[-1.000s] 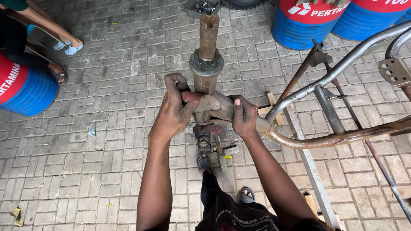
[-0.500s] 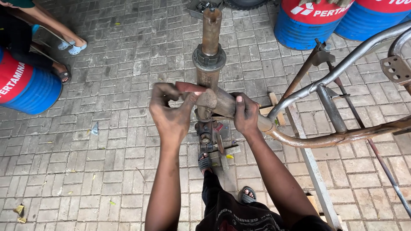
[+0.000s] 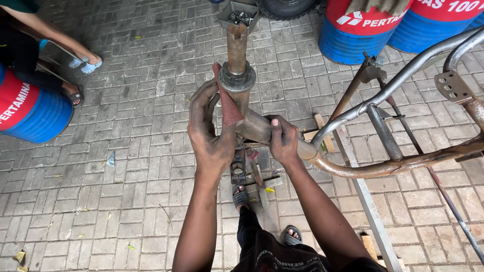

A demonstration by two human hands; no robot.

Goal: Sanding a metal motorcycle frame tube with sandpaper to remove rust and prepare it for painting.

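While you brace the frame, each hand has its own job:
Left hand: your left hand (image 3: pixel 212 133) grasps a strip of sandpaper (image 3: pixel 227 103), fingers spread, pressing it on the steering tube (image 3: pixel 237 55) just under the collar (image 3: pixel 237 79), so the grit bears on the rust.
Right hand: your right hand (image 3: pixel 282 141) is clenched round the main tube (image 3: pixel 257 128), at 3 o'clock from the left, steadying the frame (image 3: pixel 403 161) against the rubbing.
Frame: rusty, running off toward 3 o'clock, its steering tube pointing to 12.
Ground: brick paving (image 3: pixel 126 151); blue and red drums (image 3: pixel 353 30) at 1 o'clock, another at 9; a second person's sandalled foot (image 3: pixel 85 63) at 10.
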